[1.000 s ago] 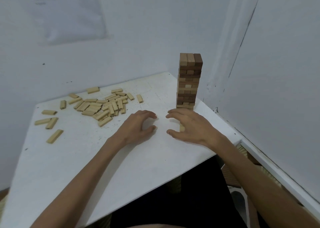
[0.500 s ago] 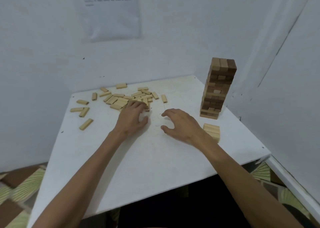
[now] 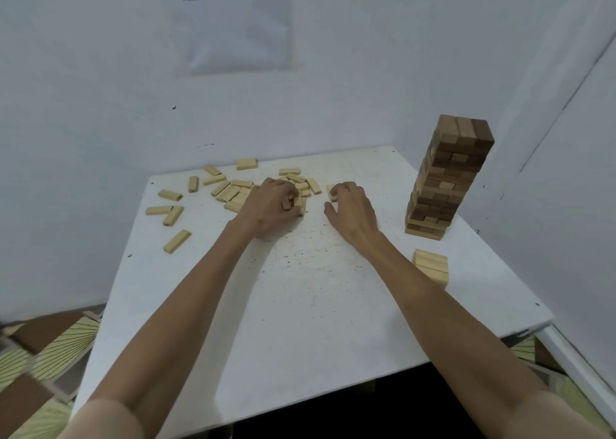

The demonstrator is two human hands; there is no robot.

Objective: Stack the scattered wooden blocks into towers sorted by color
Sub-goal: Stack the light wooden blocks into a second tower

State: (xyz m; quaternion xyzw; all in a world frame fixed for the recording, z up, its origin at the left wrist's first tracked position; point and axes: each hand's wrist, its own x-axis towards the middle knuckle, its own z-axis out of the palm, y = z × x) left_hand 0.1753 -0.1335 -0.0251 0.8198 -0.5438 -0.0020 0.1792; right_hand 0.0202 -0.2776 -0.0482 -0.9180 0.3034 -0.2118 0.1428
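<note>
Head view: pale blocks (image 3: pixel 230 190) lie scattered at eleven o'clock on the table (image 3: pixel 300 322). The left hand (image 3: pixel 271 207) curls its fingers round a few at the pile's near edge. The right hand (image 3: pixel 351 213) sets bent fingertips on a lone block (image 3: pixel 330 192) at twelve, thumb apart; whether it grips is unclear. A dark tower (image 3: pixel 446 178) stands at two and a low pale stack (image 3: pixel 430 268) at four. The blocks look light, stiff and smooth, and are best pinched across their long sides. Half a second ago both hands were nearer and empty; the tower and stack have not moved.
</note>
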